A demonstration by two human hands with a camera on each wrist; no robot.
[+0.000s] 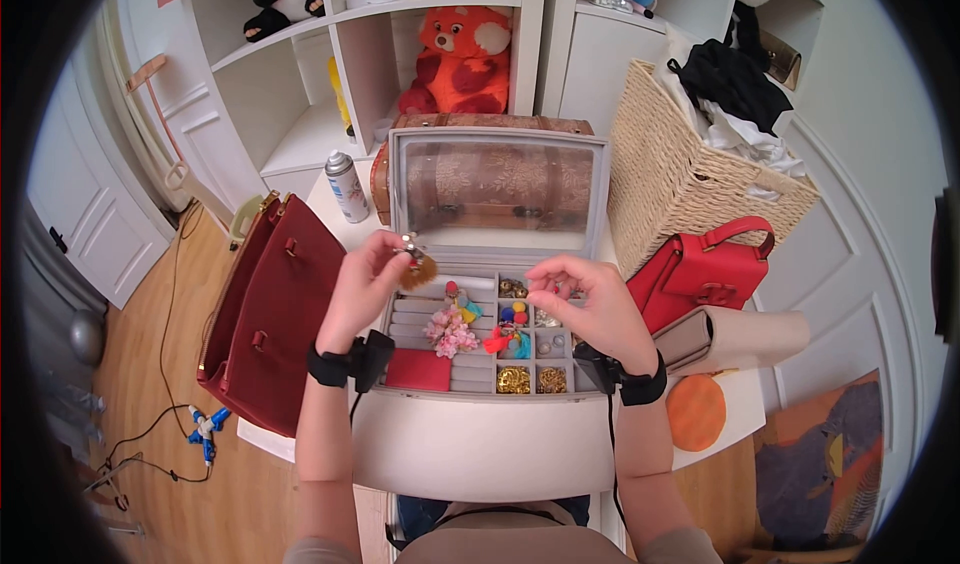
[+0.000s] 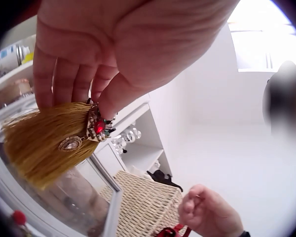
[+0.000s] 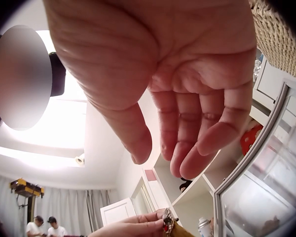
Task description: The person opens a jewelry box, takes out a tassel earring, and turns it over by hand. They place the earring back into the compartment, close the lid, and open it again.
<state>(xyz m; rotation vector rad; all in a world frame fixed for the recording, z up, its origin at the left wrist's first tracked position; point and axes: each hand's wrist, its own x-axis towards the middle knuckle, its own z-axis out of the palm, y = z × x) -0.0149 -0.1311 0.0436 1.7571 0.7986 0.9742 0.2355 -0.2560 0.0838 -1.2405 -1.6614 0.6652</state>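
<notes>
My left hand (image 1: 365,282) pinches a tassel earring (image 2: 49,143) between thumb and fingers. Its golden-brown fringe hangs from a jewelled top with a red stone, and a pale oval gem lies against the strands. Below it stands a grey jewelry box (image 1: 480,396), its glass lid (image 1: 600,199) raised. On the box's padded rolls lie pink flower jewelry (image 1: 452,336) and a flat red piece (image 1: 418,369). My right hand (image 1: 600,309) hovers over the small compartments, fingers loosely bent and holding nothing. Those compartments contain gold chains (image 1: 514,380), coloured pompoms (image 1: 514,313) and other small pieces, some hidden by the hand.
A dark red handbag (image 1: 275,314) leans at the left, near a spray can (image 1: 347,189). Behind the lid sits a brown patterned trunk (image 1: 490,124). To the right are a wicker basket (image 1: 680,179) of clothes, a red bag (image 1: 715,274), a beige bag (image 1: 760,338) and an orange disc (image 1: 696,413).
</notes>
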